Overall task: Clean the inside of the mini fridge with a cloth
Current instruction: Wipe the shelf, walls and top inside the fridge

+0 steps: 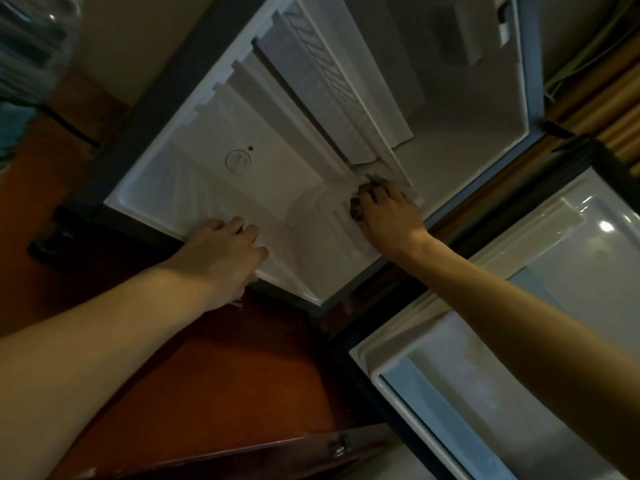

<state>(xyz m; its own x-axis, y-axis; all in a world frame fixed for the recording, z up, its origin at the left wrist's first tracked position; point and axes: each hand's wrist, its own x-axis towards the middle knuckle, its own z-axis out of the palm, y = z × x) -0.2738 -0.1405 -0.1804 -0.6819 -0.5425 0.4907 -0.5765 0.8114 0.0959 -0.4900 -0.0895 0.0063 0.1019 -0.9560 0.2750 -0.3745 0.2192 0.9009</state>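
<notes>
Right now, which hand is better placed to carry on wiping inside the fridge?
The right hand: it grips the dark cloth deep inside the mini fridge. The left hand only rests on the front edge.

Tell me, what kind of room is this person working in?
Probably a hotel room or bedroom corner, though that is a guess. An open mini fridge sits inside reddish wooden cabinetry, its door swung wide, while the right hand wipes inside and the left hand rests on its edge.
</notes>
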